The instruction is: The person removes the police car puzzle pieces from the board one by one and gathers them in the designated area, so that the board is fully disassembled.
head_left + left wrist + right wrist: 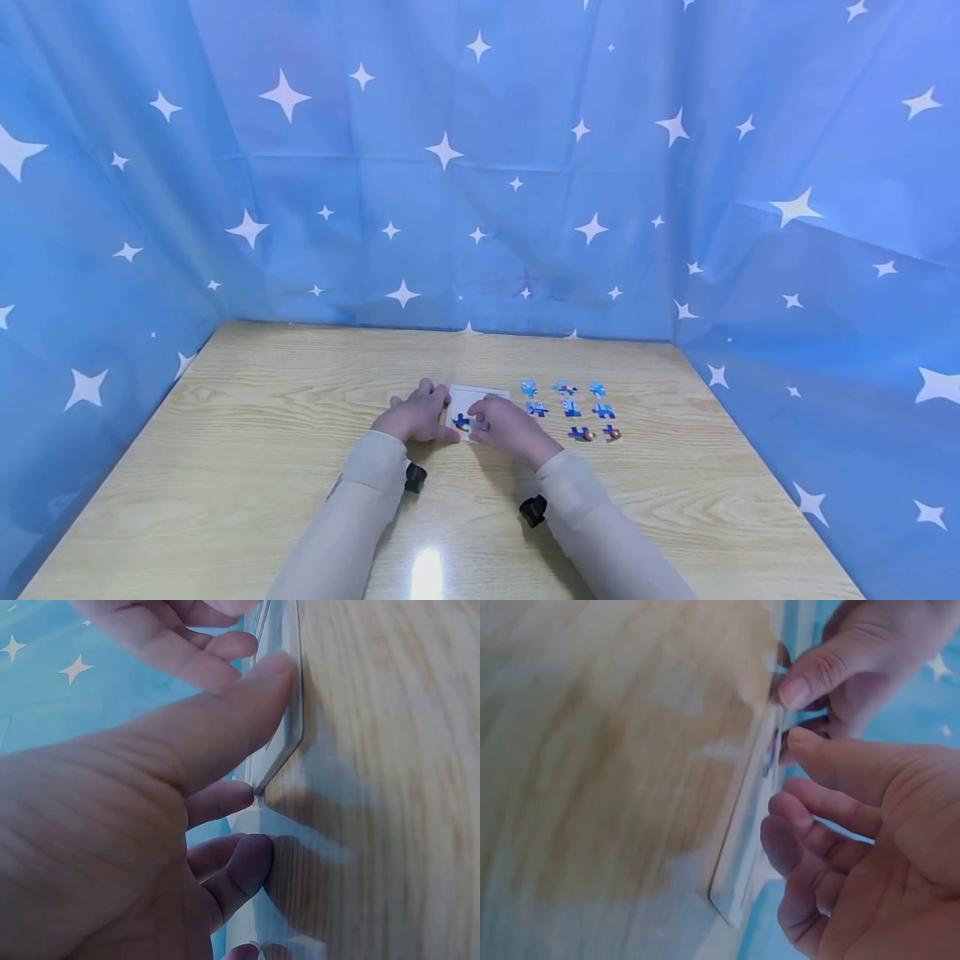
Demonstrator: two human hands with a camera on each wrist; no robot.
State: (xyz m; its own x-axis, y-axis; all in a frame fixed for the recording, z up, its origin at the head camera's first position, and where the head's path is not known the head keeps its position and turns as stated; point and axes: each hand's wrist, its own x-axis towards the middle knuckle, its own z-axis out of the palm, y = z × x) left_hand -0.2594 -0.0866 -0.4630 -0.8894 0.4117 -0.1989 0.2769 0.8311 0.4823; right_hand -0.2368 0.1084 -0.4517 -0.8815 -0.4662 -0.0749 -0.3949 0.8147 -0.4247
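A pale, flat puzzle tray (480,390) lies on the table between the two hands. One dark blue jigsaw piece (461,422) sits in its near left part. My left hand (422,414) holds the tray at its left side, the thumb (274,679) on the near edge and a fingertip at the corner in the left wrist view. Over the tray's right half reaches my right hand (513,427). Its thumb (821,754) tip is right at the piece, and its other fingers are bent loosely above the tray (735,889), apart from the thumb.
Right of the tray lie several loose jigsaw pieces in rows, among them a blue one (571,408) and a dark one with orange (581,433). The wooden table (247,467) meets a blue star-patterned curtain (442,250) at the back and sides.
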